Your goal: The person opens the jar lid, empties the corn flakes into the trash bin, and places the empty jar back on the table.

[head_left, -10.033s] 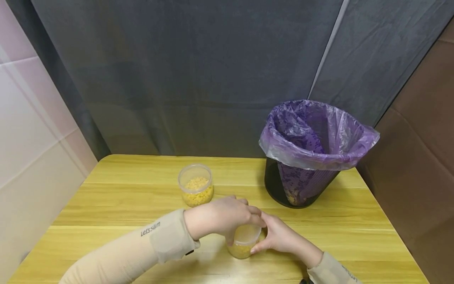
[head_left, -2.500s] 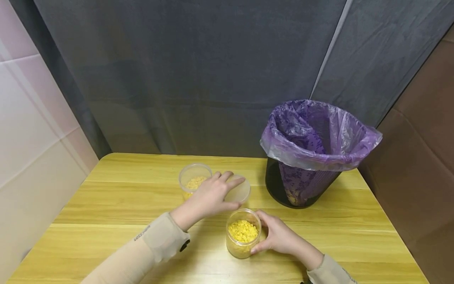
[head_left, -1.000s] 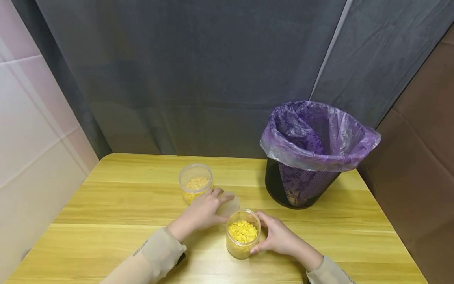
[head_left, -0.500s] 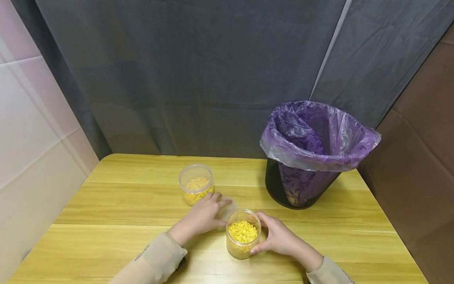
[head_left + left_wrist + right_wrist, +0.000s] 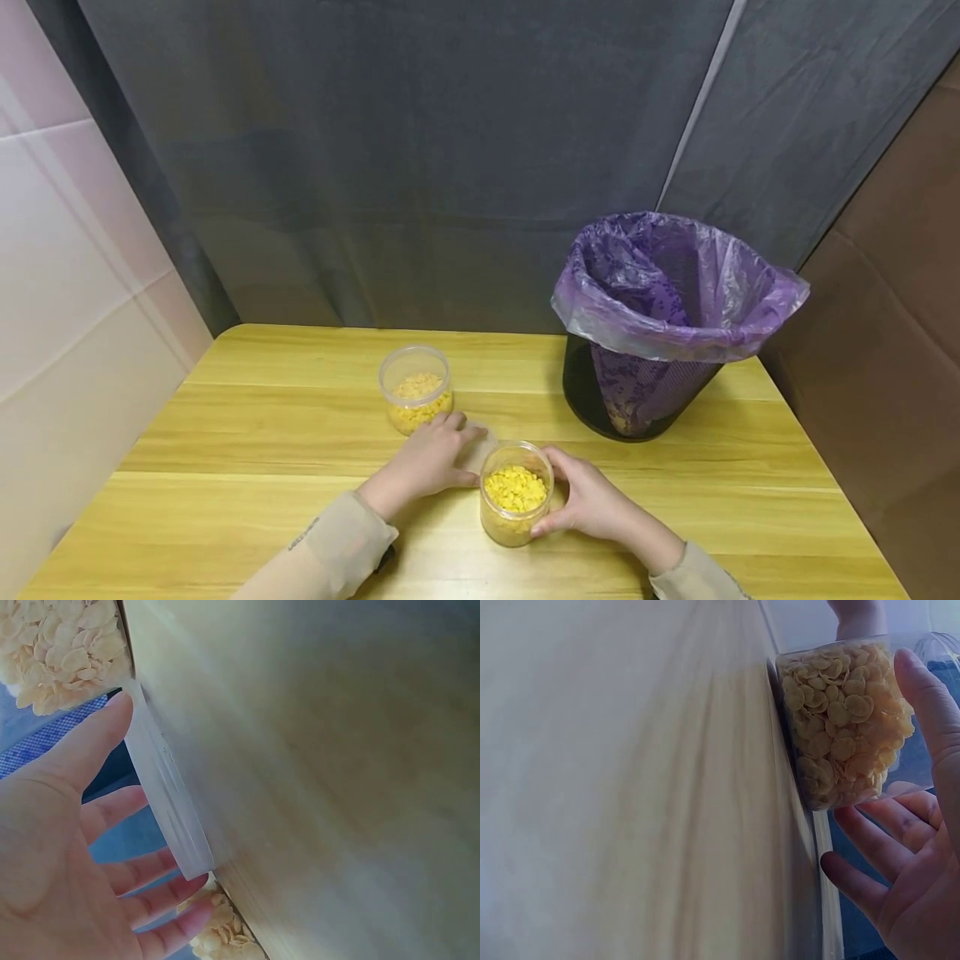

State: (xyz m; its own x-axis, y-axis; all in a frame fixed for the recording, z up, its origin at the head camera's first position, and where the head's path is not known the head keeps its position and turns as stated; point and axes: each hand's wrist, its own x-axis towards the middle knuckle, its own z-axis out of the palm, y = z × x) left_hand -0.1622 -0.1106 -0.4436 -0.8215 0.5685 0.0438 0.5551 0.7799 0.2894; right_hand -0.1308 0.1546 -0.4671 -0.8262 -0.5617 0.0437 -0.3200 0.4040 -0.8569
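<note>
A clear plastic jar [image 5: 508,531] of yellow flakes stands upright and uncovered on the table. My right hand [image 5: 591,502] grips its right side, thumb in front and fingers behind; in the right wrist view the flakes [image 5: 832,724] show through the wall. Just left of that jar, a translucent lid [image 5: 477,452] sits at table level, partly covered by my left hand [image 5: 426,460]. From the left wrist view, the thumb is at one end of the lid [image 5: 169,784] and fingertips are at the other, holding it by its rim.
Behind my left hand stands a second uncovered jar [image 5: 393,402], partly filled with yellow flakes. A black mesh bin [image 5: 581,383] with a purple bag [image 5: 622,329] over its rim is at the back right of the wooden table [image 5: 262,433]. A grey curtain [image 5: 420,167] hangs behind.
Since 10 s ago, the lid has come off the near jar. My left hand brought it beside the second jar, then nearer to me, down by the near jar. My right hand stayed on the jar.
</note>
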